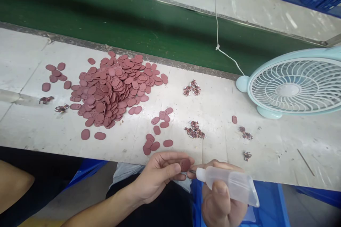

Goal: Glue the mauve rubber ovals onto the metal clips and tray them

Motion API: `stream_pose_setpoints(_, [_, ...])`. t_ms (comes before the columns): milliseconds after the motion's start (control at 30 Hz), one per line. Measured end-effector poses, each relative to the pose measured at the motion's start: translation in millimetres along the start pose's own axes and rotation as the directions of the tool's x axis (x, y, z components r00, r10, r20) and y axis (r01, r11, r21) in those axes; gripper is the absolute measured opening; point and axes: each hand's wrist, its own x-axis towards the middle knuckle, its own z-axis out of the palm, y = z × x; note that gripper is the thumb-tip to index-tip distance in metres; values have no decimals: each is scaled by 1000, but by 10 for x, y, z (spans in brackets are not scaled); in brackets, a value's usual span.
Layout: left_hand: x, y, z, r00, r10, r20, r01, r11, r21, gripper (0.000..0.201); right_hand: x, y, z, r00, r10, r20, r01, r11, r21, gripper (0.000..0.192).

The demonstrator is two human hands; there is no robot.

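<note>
Between thumb and fingers, my left hand (157, 175) pinches a reddish-brown oval disc (185, 165) just past the table's near edge. My right hand (222, 198) grips a translucent squeeze bottle (231, 182) with a white cap, tilted sideways. Its thin tip points left and is close to the disc; whether they touch I cannot tell. Several loose discs (154, 146) lie on the table just beyond my left hand. A large heap of the same discs (106, 92) spreads farther back to the left. Small dark brown-and-white figure-like pieces (195, 130) sit in a cluster beyond my hands.
A light blue fan (287, 88) stands at the right, its white cord (217, 25) running up across the green belt (149, 39). More small pieces (192, 88) lie farther back. Below the table edge is a blue crate (277, 205). Another person's arm (16, 188) shows at lower left.
</note>
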Motion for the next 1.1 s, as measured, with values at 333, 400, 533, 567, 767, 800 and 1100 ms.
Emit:
stream_pose_setpoints(333, [-19,63,-33,1000,17,26,-17,1000,7,25,837,520,-793,763,282,582,-570,-131,811,26])
stream_pose_setpoints(400, [-25,79,-62,1000,5,-4,-5,1000,3,25,948,704,-914,746,220,629,-602,-182,778,23])
stream_pose_setpoints(533, [-31,124,-112,999,8,-53,-8,1000,-1,25,804,708,-869,839,229,494,-522,81,849,37])
stream_pose_setpoints(567, [-30,137,-120,998,11,-65,-12,1000,-3,25,731,652,-809,879,253,405,-473,341,813,37])
stream_pose_setpoints(767, [-23,189,-128,995,30,-95,-31,999,-7,24,683,478,-403,982,81,171,33,817,-575,29])
stream_pose_setpoints(800, [-24,190,-129,995,28,-96,-29,1000,-8,25,734,497,-366,979,54,198,107,690,-716,32])
stream_pose_setpoints(1100, [-50,153,-135,995,50,-86,-50,999,1,24,736,295,-464,977,163,138,-14,696,-718,22])
